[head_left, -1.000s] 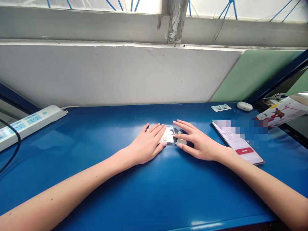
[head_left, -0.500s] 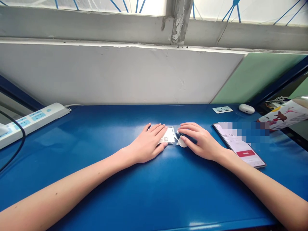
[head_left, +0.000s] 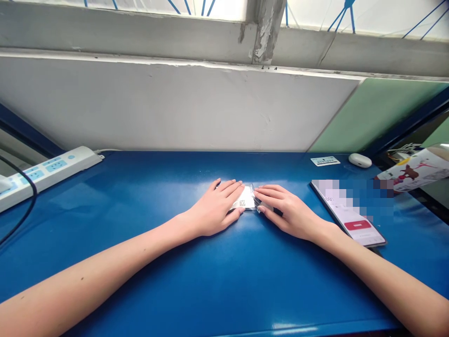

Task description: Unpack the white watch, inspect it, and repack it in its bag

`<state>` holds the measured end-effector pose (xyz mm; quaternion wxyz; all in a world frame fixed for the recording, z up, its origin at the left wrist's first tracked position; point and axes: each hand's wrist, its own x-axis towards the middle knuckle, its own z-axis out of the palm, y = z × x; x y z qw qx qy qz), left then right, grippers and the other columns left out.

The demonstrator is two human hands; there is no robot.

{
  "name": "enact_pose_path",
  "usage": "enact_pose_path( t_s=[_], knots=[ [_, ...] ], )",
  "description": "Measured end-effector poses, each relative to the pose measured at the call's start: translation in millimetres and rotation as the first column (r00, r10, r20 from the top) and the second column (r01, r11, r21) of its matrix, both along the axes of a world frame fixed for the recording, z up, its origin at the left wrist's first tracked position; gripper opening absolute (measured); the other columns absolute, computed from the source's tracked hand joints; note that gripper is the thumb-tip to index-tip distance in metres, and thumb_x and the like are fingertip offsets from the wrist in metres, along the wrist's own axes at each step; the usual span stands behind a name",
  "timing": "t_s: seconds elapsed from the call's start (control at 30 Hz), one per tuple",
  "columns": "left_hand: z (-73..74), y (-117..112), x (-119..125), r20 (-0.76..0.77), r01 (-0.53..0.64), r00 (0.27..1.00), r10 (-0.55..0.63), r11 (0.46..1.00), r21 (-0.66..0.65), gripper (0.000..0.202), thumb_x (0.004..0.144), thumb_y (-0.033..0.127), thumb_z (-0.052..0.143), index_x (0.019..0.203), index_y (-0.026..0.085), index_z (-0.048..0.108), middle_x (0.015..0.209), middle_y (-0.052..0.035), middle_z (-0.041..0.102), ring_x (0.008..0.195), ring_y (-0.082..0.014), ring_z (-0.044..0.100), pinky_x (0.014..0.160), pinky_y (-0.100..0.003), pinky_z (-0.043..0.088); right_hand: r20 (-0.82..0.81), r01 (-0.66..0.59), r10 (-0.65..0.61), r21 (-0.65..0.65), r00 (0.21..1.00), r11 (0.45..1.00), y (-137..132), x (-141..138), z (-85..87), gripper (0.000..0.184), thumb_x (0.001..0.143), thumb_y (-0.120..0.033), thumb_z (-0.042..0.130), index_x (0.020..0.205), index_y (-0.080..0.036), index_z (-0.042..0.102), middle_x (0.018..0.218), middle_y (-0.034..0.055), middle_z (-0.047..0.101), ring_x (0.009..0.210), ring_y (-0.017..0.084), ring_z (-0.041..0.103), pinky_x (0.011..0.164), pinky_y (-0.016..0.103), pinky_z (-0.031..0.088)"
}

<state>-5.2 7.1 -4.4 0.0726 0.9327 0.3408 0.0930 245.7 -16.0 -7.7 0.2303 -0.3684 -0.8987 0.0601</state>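
White-labelled packet [head_left: 249,200] pinned under the flattened left hand [head_left: 217,213]; right hand [head_left: 286,211] half-curled at its edge, grip can't be told.

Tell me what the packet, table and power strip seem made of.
Packet: likely thin plastic, since its edge glints; the white face could be paper.
Table: glossy blue, perhaps painted metal, going by bright reflections.
Power strip: probably moulded plastic, smooth and evenly white around blue sockets.

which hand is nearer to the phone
Right. The right hand is left of the phone, with a gap between; the left hand is farther left, lying over the white-labelled packet.
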Motion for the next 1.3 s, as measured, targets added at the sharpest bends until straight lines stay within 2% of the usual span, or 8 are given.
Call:
enact_pose_path(
  t_s=[0.2, 0.4, 0.73, 0.97, 1.1, 1.3],
  knots=[
    [-0.7, 0.0, 0.1, 0.007, -0.008, 1.0, 0.008, 1.0, 0.001, 0.056, 0.102, 0.041, 0.038, 0.149, 0.01, 0.038, 0.154, -0.0148, 0.041, 0.144, -0.0308, 0.034, 0.118, -0.055, 0.025, -0.003, 0.021, -0.021, 0.0, 1.0, 1.0, -2.6, -2.4, -1.8, 0.035, 0.099, -0.026, 0.049, 0.13, -0.014, 0.062, 0.135, 0.0163, 0.062, 0.126, 0.029, 0.056, 0.102, 0.048, 0.052],
    [0.2, -0.3, -0.3, -0.003, -0.007, 1.0, 0.007, 1.0, -0.002, 0.055, 0.102, 0.041, 0.038, 0.149, 0.011, 0.037, 0.154, -0.0152, 0.041, 0.145, -0.0313, 0.034, 0.118, -0.055, 0.024, 0.012, 0.033, -0.033, -0.019, 0.999, 0.999, -4.5, -5.3, 0.1, 0.039, 0.1, -0.026, 0.045, 0.136, -0.015, 0.056, 0.136, 0.0158, 0.061, 0.126, 0.029, 0.057, 0.102, 0.048, 0.052],
    [1.6, -0.8, 0.6, -0.009, -0.004, 1.0, 0.004, 1.0, 0.003, 0.054, 0.103, 0.041, 0.037, 0.149, 0.012, 0.038, 0.154, -0.0151, 0.041, 0.144, -0.0312, 0.034, 0.117, -0.054, 0.024, -0.018, 0.008, -0.008, -0.017, 1.0, 1.0, -3.3, -6.5, -1.3, 0.04, 0.099, -0.026, 0.047, 0.138, -0.019, 0.056, 0.133, 0.0138, 0.065, 0.124, 0.031, 0.059, 0.099, 0.051, 0.054],
    [0.3, -0.3, 0.3, -0.019, -0.006, 1.0, 0.006, 1.0, 0.015, 0.055, 0.103, 0.042, 0.037, 0.149, 0.012, 0.037, 0.154, -0.0154, 0.041, 0.144, -0.0312, 0.034, 0.117, -0.054, 0.024, -0.115, 0.019, -0.035, -0.14, 0.993, 0.99, -5.8, -5.6, -4.7, 0.042, 0.1, -0.028, 0.047, 0.14, -0.016, 0.054, 0.141, 0.0157, 0.058, 0.13, 0.028, 0.054, 0.107, 0.048, 0.049],
    [-0.9, -0.1, 0.2, -0.006, -0.001, 1.0, 0.001, 1.0, 0.028, 0.054, 0.103, 0.042, 0.036, 0.149, 0.013, 0.038, 0.153, -0.0152, 0.042, 0.143, -0.0314, 0.036, 0.117, -0.055, 0.025, -0.19, 0.007, -0.05, -0.22, 0.98, 0.975, -5.3, -5.6, -4.6, 0.04, 0.1, -0.027, 0.047, 0.139, -0.021, 0.056, 0.142, 0.0122, 0.058, 0.132, 0.027, 0.054, 0.108, 0.048, 0.048],
    [-0.5, -0.2, 0.4, -0.004, 0.001, 1.0, -0.001, 1.0, 0.028, 0.054, 0.103, 0.041, 0.038, 0.148, 0.012, 0.039, 0.153, -0.0166, 0.043, 0.142, -0.0319, 0.037, 0.116, -0.056, 0.027, -0.212, -0.003, -0.045, -0.22, 0.976, 0.976, -5.5, -6.7, -3.8, 0.04, 0.1, -0.024, 0.044, 0.139, -0.022, 0.055, 0.143, 0.0117, 0.057, 0.133, 0.027, 0.052, 0.11, 0.051, 0.046]
  ],
)
